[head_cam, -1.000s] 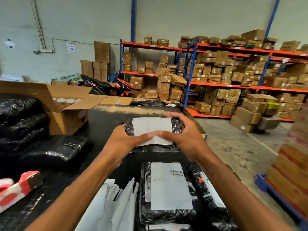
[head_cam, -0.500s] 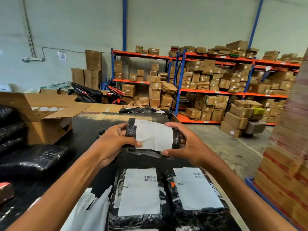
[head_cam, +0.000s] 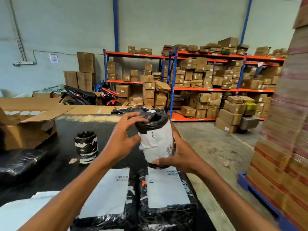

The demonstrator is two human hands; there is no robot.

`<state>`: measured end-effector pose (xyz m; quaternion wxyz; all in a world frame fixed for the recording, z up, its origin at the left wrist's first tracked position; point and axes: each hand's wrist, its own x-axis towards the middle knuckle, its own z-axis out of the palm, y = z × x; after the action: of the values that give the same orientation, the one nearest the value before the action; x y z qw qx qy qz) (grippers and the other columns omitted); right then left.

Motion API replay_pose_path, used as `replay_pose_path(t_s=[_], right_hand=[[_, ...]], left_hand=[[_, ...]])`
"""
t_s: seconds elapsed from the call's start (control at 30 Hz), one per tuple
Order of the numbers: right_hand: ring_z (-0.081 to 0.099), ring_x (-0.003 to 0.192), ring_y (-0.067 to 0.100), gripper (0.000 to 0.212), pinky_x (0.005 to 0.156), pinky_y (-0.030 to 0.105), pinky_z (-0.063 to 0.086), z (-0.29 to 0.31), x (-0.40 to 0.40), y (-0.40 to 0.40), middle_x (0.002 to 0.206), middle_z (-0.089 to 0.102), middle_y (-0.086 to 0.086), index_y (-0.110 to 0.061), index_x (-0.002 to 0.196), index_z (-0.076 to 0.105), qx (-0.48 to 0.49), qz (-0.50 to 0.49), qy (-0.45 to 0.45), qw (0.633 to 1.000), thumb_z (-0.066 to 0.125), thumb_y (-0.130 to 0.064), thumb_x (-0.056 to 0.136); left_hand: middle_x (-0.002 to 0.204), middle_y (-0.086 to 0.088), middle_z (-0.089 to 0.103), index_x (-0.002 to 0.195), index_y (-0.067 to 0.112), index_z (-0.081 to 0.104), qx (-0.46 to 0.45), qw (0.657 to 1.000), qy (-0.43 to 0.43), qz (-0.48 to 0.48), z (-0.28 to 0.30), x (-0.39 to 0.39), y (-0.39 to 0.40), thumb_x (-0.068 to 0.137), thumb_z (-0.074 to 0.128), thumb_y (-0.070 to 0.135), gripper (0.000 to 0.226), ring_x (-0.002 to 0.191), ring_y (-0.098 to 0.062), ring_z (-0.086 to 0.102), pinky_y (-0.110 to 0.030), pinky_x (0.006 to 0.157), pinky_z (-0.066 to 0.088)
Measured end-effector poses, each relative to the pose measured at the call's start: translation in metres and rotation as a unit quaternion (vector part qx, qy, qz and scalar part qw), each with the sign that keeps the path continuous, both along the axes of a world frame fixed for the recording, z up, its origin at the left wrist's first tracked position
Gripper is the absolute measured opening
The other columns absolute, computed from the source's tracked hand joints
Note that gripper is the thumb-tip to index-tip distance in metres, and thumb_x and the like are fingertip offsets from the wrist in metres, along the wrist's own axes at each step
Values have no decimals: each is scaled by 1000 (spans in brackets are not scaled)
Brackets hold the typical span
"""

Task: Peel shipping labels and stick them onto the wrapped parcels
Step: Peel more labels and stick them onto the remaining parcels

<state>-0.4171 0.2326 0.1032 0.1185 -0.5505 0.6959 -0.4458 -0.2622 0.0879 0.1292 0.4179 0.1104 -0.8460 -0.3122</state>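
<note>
Right hand grasps the base of the black-wrapped cylindrical parcel, held upright above the bench, left hand pinching its top; its white shipping label wants smoothing flat, clear of the labelled flat parcels beneath and the small wrapped roll.
</note>
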Motion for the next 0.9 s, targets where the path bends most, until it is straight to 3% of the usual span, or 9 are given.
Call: replay_pose_path(t_s=[0.1, 0.13, 0.3, 0.47, 0.5, 0.6, 0.7, 0.8, 0.9], right_hand=[[58, 111, 5, 86, 91, 28, 52, -25, -5, 1, 124, 59, -12, -33, 124, 37, -43, -43, -40, 997, 89, -39, 55], [58, 109, 5, 86, 89, 27, 52, -31, -6, 1, 123, 59, -12, -35, 123, 36, -53, -57, -44, 996, 88, -41, 55], [56, 108, 7, 79, 84, 22, 50, -51, -14, 1, 121, 55, -7, -25, 124, 36, -30, -74, -76, 994, 84, -40, 63], [55, 95, -15, 35, 74, 7, 46, -59, -23, 8, 113, 61, -14, -27, 118, 45, -32, -41, -164, 985, 49, -49, 92], [57, 92, -14, 35, 73, 9, 47, -60, -25, 5, 108, 62, -13, -25, 113, 47, -42, -51, -157, 985, 43, -53, 93], [65, 84, 7, 47, 72, 35, 53, -69, -31, -10, 93, 68, -3, -24, 99, 49, -75, -90, -102, 988, 37, -68, 87], [54, 63, 9, 42, 58, 32, 41, -79, -33, -17, 70, 58, -4, -21, 91, 49, -109, -101, -65, 987, 33, -60, 92], [47, 59, 11, 45, 58, 34, 37, -75, -35, -17, 64, 51, -3, -17, 79, 48, -136, -127, -71, 980, 32, -56, 96], [43, 57, 13, 53, 56, 32, 34, -60, -37, -22, 62, 48, -2, -14, 71, 44, -129, -160, -47, 978, 33, -61, 92]], left_hand=[[108, 2, 65, 120, 14, 57, 158, 981, 19, 107, -19, -22, 23, 89, 62, 11, 32, 105, -16, 60, -22, 85, 48], [100, 3, 68, 117, 14, 60, 209, 973, 11, 98, -26, -27, 31, 94, 56, 19, 24, 99, -16, 63, -24, 82, 49], [112, 16, 70, 122, 37, 62, 387, 917, -9, -94, -54, -52, 54, 98, 22, 55, 50, 100, 3, 66, -21, 85, 47], [127, 9, 65, 130, 32, 58, 412, 905, -13, -104, -71, -61, 41, 95, 24, 60, 56, 117, -8, 61, -36, 102, 44], [130, 9, 63, 132, 32, 55, 408, 907, -15, -101, -75, -62, 39, 94, 26, 62, 56, 120, -9, 59, -39, 105, 42], [133, 10, 60, 135, 33, 48, 397, 915, -21, -75, -79, -61, 37, 87, 33, 71, 63, 124, -10, 55, -45, 108, 40], [135, 10, 58, 138, 33, 44, 396, 915, -28, -75, -80, -61, 36, 79, 36, 77, 73, 125, -10, 53, -46, 110, 38], [136, 11, 56, 138, 32, 42, 403, 911, -28, -82, -77, -61, 37, 69, 42, 84, 86, 127, -10, 51, -46, 112, 35], [130, 12, 58, 134, 27, 44, 408, 909, -24, -80, -73, -62, 38, 74, 40, 81, 80, 123, -7, 51, -42, 111, 35]])
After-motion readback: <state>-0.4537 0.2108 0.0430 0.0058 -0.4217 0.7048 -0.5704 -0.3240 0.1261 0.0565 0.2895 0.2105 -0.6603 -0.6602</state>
